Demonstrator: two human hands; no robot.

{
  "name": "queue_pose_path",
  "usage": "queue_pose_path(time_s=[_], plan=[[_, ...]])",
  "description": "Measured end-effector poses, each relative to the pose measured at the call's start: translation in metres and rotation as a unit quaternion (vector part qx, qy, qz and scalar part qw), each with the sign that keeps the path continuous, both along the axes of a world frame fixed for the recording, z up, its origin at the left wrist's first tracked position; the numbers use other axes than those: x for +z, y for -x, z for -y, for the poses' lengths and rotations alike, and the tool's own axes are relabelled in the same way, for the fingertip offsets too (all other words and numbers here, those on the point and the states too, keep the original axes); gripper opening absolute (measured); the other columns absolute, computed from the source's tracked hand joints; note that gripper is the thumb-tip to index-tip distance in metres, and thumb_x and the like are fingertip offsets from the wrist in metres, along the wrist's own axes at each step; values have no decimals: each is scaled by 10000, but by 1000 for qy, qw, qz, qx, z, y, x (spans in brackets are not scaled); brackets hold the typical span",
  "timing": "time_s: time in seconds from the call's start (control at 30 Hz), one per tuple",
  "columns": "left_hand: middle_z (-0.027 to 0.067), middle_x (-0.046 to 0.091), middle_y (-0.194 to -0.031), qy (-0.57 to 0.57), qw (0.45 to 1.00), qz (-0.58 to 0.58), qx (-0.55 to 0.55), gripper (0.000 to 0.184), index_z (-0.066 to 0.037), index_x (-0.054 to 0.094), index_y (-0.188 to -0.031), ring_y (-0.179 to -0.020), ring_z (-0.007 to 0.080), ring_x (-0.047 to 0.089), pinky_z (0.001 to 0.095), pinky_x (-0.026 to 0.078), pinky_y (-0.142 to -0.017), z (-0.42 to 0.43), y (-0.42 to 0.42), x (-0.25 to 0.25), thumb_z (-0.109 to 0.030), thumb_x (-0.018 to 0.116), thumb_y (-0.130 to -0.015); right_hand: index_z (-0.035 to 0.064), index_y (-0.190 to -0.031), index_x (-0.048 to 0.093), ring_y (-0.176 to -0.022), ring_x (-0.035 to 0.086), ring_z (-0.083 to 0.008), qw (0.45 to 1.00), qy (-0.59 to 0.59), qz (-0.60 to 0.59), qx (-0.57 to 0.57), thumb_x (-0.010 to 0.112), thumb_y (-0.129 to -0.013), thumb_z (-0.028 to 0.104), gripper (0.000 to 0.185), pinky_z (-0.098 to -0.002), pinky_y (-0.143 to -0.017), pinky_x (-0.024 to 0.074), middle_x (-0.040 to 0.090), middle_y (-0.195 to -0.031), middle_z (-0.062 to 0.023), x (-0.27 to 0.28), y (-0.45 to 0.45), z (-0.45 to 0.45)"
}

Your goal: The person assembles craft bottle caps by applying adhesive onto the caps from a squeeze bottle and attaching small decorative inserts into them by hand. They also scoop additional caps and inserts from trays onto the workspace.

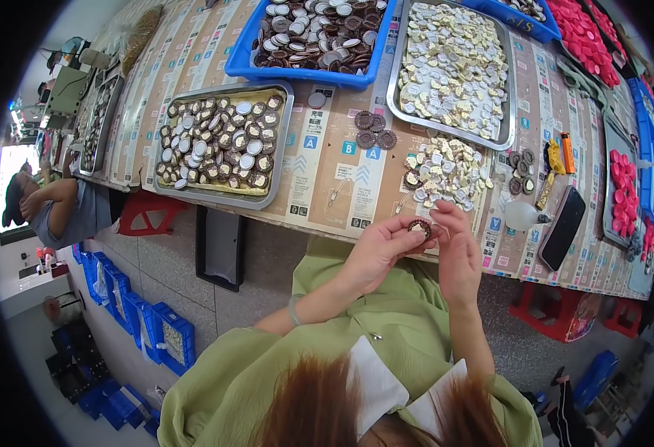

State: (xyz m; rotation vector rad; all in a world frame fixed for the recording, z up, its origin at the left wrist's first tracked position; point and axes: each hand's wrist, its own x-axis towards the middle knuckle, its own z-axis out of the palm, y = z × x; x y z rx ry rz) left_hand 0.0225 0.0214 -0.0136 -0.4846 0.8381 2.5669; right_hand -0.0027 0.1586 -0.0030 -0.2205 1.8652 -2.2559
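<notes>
Between thumb and fingers, my left hand [381, 249] holds a small round brown piece [419, 229] with a pale centre, near the table's front edge. My right hand [457, 249] is beside it, its fingers bent close to the piece; whether its fingertips grip anything is hard to make out. Just beyond my hands lies a loose pile of small white and cream pieces [450, 173]. Several dark brown scalloped rounds [376, 130] sit left of that pile. On the left, a metal tray [286, 141] holds many brown rounds, some showing white faces.
A blue bin [304, 73] of brown and white rounds stands at the back, beside a metal tray [512, 89] of cream pieces. To the right are a phone [562, 228], a white bottle [522, 216], an orange tool [567, 153] and pink pieces [623, 182]. Another person [62, 208] sits at left.
</notes>
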Motion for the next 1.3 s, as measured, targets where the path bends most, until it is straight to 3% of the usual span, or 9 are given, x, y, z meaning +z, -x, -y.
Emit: queue_pose_path(time_s=[0.57,0.83,0.97,1.03,1.07,1.13,1.2,1.27,1.3], plan=[[91,613,-878,222,963,-64,142,173,32,568,-965,-793,134,582,260,461,-752,36,6,4,-55,518,-823,-25,-933,537,-821,498,-123,993,50,49,-92,426,-876,76,161,-248,-768,399,557,-911,-72,-2,-5,-18],[64,594,-828,745,587,-82,305,193,30,590,-942,-722,114,523,237,411,-681,192,39,-6,-111,533,-823,-25,-940,540,-822,498,-116,970,12,-15,-242,435,-875,73,158,-249,-776,393,562,-902,-64,3,3,-68],[116,568,-884,686,668,-6,287,224,24,591,-970,-829,202,534,282,409,-755,213,45,-12,-115,553,-797,-19,-989,523,-811,494,-109,949,-20,-47,-311,438,-880,81,171,-247,-785,386,554,-927,-52,-1,5,-91],[133,556,-935,852,491,-19,182,251,11,583,-991,-878,238,518,318,400,-789,211,48,-9,-119,566,-777,-3,-1093,468,-843,481,-112,925,-64,-60,-371,453,-869,64,235,-254,-798,381,511,-1032,-58,-7,5,-99],[133,556,-935,852,491,-18,183,251,11,583,-991,-878,238,518,318,400,-789,203,50,-5,-119,566,-777,-3,-1093,468,-843,481,-112,925,-64,-61,-370,453,-869,64,235,-254,-798,381,511,-1032,-58,-10,6,-101],[133,555,-954,900,311,-99,288,283,-10,573,-1012,-908,264,508,345,390,-811,172,60,0,-138,574,-760,8,-1182,388,-923,465,-135,908,-177,-85,-371,506,-835,48,368,-261,-824,374,452,-1112,-71,-15,11,-101],[115,561,-955,771,583,-121,226,286,-30,564,-1015,-891,257,519,346,396,-794,138,66,-1,-157,577,-759,12,-1209,350,-965,451,-148,910,-203,-97,-348,529,-817,39,432,-265,-835,372,429,-1132,-76,-22,19,-96],[107,560,-946,672,726,-94,106,251,-37,564,-983,-857,266,528,353,407,-770,100,74,3,-142,579,-756,17,-1236,311,-1006,437,-161,914,-225,-111,-320,552,-799,30,500,-270,-845,371,406,-1152,-81,-27,25,-91],[113,556,-927,697,699,-130,95,223,-33,566,-958,-841,272,529,355,414,-753,85,78,-4,-129,577,-757,9,-1248,281,-1016,439,-163,927,-209,-100,-294,558,-795,18,532,-272,-865,358,408,-1160,-87,-28,27,-88]])
